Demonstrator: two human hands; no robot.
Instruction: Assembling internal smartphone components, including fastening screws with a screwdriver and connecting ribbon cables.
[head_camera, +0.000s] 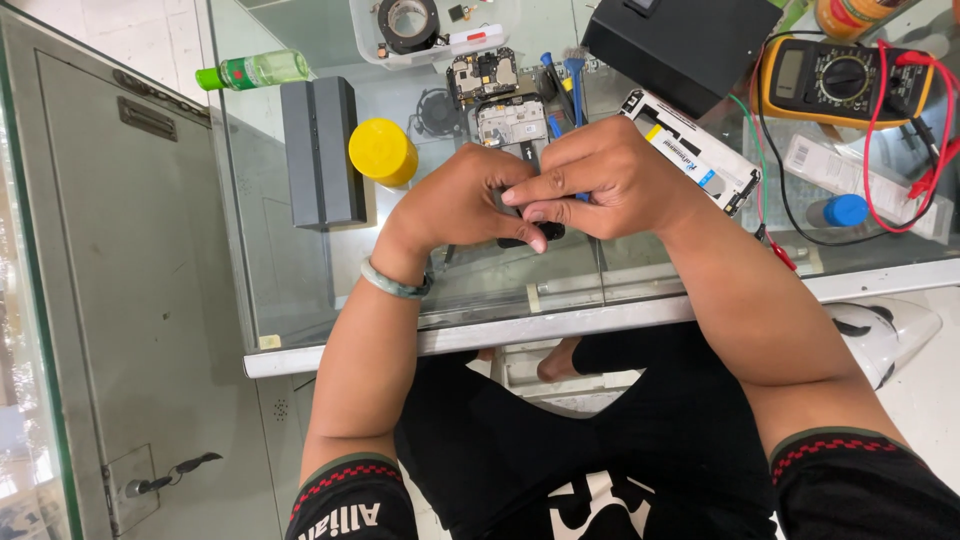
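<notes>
Both of my hands meet over a glass counter (560, 290). My left hand (455, 200) and my right hand (600, 175) together grip an opened black phone (515, 125) whose exposed circuit board shows just beyond my fingers. Most of the phone body is hidden under my hands; its dark lower end peeks out below my fingers. My right index finger presses across the device. A green bangle sits on my left wrist.
Around the phone lie a second circuit board (482, 75), blue tools (570, 85), a white phone frame (690, 145), a yellow-capped container (383, 150), a dark grey box (322, 150), a green bottle (255, 70), a yellow multimeter (840, 80) with red leads, and a black box (680, 40).
</notes>
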